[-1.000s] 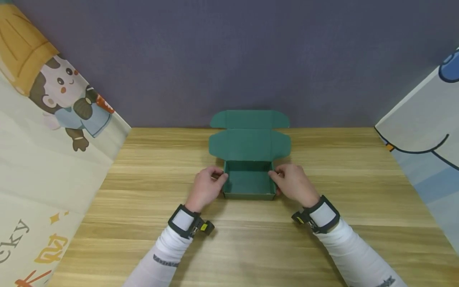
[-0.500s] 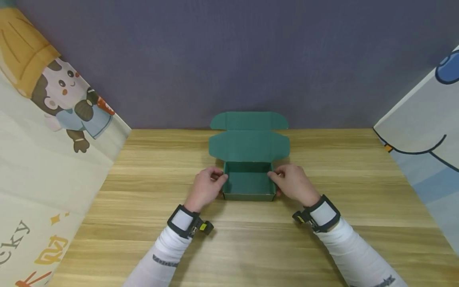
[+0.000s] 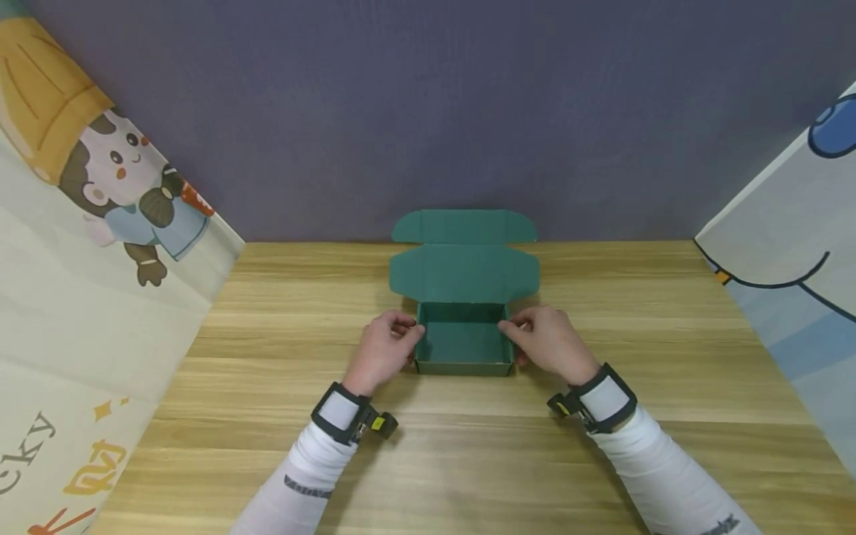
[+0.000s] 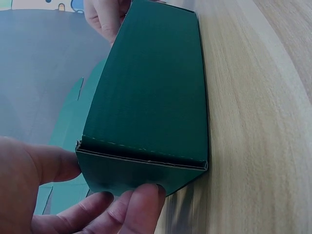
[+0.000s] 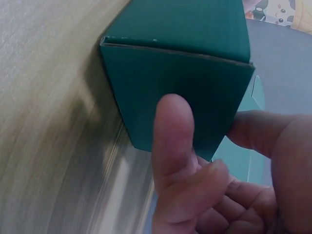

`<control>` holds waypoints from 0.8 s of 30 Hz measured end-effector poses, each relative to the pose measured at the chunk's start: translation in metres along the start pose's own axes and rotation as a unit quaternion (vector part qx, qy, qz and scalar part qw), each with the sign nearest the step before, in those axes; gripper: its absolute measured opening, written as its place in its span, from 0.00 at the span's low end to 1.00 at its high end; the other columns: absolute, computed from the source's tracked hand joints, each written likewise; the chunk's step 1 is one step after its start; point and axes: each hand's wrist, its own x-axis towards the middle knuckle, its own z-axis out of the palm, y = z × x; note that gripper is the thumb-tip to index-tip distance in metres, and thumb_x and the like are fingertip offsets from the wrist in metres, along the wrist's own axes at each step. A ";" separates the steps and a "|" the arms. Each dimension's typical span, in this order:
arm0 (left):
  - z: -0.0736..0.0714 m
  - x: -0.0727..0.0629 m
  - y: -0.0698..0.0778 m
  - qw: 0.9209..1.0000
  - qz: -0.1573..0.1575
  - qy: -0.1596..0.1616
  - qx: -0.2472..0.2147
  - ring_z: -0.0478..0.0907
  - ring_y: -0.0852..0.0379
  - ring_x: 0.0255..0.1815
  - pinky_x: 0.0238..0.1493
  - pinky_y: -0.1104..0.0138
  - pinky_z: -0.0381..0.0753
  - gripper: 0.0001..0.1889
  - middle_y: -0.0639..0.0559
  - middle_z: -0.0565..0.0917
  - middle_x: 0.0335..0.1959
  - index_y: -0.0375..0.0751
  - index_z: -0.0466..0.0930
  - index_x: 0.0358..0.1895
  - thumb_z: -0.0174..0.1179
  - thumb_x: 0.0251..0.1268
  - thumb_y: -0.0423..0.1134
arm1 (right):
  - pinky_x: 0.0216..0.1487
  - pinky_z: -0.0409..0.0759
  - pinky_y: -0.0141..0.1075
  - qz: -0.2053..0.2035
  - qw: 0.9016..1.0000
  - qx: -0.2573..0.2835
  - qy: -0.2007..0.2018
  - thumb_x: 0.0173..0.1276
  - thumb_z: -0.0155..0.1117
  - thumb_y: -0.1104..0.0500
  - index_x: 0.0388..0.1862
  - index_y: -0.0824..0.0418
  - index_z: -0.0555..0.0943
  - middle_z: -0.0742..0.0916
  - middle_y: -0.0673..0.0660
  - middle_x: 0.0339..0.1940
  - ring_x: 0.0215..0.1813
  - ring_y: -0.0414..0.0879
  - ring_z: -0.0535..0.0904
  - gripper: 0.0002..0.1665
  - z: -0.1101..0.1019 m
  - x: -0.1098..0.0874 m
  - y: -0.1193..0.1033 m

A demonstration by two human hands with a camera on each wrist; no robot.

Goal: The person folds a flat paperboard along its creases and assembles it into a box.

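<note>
green cardboard makes up the open box (image 3: 464, 343), which sits at the middle of the wooden table (image 3: 461, 453), its lid (image 3: 464, 273) laid back toward the dark wall (image 3: 461, 111) and its side flaps (image 3: 524, 273) spread. the left hand (image 3: 383, 345) pinches one short end, thumb at the top edge and curled fingertips against the outside. the right hand (image 3: 548, 342) grips the opposite end much the same way, its forefinger pressed on the outer face. both grips are narrow, only a wall's thickness apart at the rim. the wrist views are tilted, so i can't be sure the whole base lies flat. the step in hand looks like steadying or squaring up the box; the next move would call for even, light pressure from both sides.
</note>
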 end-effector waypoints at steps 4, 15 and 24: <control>0.000 0.000 0.000 1.000 0.002 -0.001 0.000 0.81 0.56 0.22 0.24 0.63 0.82 0.14 0.47 0.81 0.38 0.40 0.79 0.48 0.60 0.67 0.46 | 0.29 0.77 0.35 -0.007 1.000 -0.003 0.002 0.71 0.57 0.43 0.45 0.63 0.83 0.86 0.52 0.18 0.21 0.45 0.82 0.24 -0.005 0.001 0.001; 0.001 0.001 -0.002 1.000 0.002 -0.005 -0.013 0.81 0.56 0.24 0.24 0.64 0.83 0.15 0.46 0.81 0.39 0.39 0.79 0.49 0.61 0.67 0.44 | 0.31 0.78 0.43 0.000 0.991 -0.047 0.127 0.69 0.55 0.36 0.58 0.69 0.74 0.86 0.63 0.38 0.33 0.52 0.83 0.38 -0.058 0.031 0.002; 0.000 -0.001 -0.002 1.000 0.000 -0.007 -0.014 0.81 0.56 0.25 0.24 0.64 0.83 0.14 0.46 0.81 0.39 0.40 0.78 0.48 0.61 0.67 0.44 | 0.52 0.80 0.50 0.035 0.997 0.065 0.032 0.65 0.60 0.35 0.67 0.66 0.69 0.78 0.66 0.60 0.57 0.58 0.77 0.44 -0.070 0.063 0.002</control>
